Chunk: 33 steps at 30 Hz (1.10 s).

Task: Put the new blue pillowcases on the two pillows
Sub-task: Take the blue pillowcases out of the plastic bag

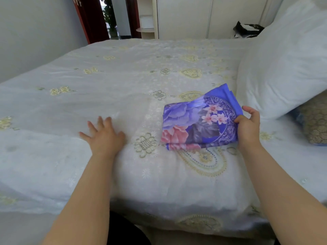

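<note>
A folded blue pillowcase (196, 121) with pink and purple flowers lies on the bed (123, 82), right of centre. My right hand (248, 126) pinches its right edge between thumb and fingers. My left hand (104, 135) rests flat on the bedspread with fingers spread, well left of the pillowcase and apart from it. A large white bare pillow (286, 68) leans at the right, just beyond the pillowcase. A second pillow (315, 124) in a brownish patterned cover shows partly under it at the right edge.
The bed has a white embroidered spread with yellow motifs. White wardrobes (194, 16) stand behind the bed, with a doorway (109, 16) at the back left. A black and white object (247, 29) lies behind the pillow. The near bed edge is at my body.
</note>
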### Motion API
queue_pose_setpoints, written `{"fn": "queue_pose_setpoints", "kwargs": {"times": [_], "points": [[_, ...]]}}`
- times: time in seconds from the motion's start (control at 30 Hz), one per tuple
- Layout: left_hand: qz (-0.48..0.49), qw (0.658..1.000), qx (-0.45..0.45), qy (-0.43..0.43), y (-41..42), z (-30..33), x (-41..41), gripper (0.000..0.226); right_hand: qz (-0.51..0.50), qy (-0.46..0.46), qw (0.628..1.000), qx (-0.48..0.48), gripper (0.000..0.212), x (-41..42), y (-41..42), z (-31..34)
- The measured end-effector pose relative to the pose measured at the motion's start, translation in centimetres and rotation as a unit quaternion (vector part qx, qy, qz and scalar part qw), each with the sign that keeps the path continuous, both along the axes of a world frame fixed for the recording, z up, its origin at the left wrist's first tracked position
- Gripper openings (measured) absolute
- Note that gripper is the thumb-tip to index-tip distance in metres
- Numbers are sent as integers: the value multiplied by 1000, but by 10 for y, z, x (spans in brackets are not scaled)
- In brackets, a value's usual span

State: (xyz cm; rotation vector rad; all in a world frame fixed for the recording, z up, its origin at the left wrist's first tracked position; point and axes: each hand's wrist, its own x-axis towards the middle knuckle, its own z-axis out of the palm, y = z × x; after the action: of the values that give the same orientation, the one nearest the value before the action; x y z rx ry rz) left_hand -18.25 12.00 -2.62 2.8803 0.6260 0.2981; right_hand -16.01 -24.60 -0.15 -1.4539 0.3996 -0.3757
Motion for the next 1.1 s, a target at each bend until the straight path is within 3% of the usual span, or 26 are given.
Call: {"fn": "queue_pose_setpoints", "kwargs": {"times": [0.03, 0.07, 0.1, 0.13, 0.17, 0.23, 0.33, 0.4, 0.47, 0.53, 0.63, 0.7, 0.73, 0.8, 0.87, 0.93, 1.04, 1.1], "points": [[18, 1000, -8, -13, 5, 1, 1, 72, 18, 56, 993, -107, 48, 3, -1, -2], [24, 999, -16, -30, 5, 1, 2, 75, 24, 112, 960, -256, 57, 5, -2, -6], [22, 998, -19, -52, 3, 0, 2, 78, 10, 131, 910, -392, 64, 5, 0, -8], [18, 997, -16, -79, 0, 0, 2, 82, -7, 88, 870, -485, 66, 3, 7, -6], [9, 994, -1, -108, -3, -1, 3, 84, 4, 4, 849, -529, 63, 0, 17, -2], [-6, 987, 34, -154, -8, -2, 4, 81, 147, -105, 833, -523, 56, -5, 42, 9], [-38, 988, 6, -149, -13, 3, -1, 76, 392, -12, 735, -552, 81, -14, 75, 5], [-49, 993, -51, -96, -17, 3, -5, 75, 412, 37, 676, -610, 85, -14, 84, -8], [-69, 994, -81, -24, -20, 1, -10, 71, 407, 41, 687, -601, 79, -13, 84, -15], [-104, 992, -56, 33, -21, -1, -15, 65, 417, 49, 714, -560, 76, -12, 82, -14], [-114, 992, -18, -47, -12, 5, -27, 71, 434, 77, 760, -478, 68, -13, 80, -4], [-138, 982, -69, -106, -5, 6, -34, 74, 425, 76, 746, -508, 64, -12, 84, -4], [-155, 977, -108, -101, -3, 8, -37, 75, 407, 65, 734, -539, 60, -12, 87, -8], [-174, 972, -152, -42, 1, 7, -42, 77, 368, 48, 758, -536, 46, -12, 93, -15], [-194, 972, -127, 24, 4, 5, -46, 71, 358, 38, 842, -402, 30, -17, 98, -12], [-215, 969, -115, 27, 9, 3, -50, 62, 331, 11, 907, -259, 33, -23, 104, 2], [-231, 963, -136, -10, 14, -3, -52, 54, 251, -86, 947, -182, 37, -21, 123, 31], [-243, 960, -136, -26, 14, -9, -53, 47, 261, -183, 940, -125, 38, -13, 149, 54]]}}
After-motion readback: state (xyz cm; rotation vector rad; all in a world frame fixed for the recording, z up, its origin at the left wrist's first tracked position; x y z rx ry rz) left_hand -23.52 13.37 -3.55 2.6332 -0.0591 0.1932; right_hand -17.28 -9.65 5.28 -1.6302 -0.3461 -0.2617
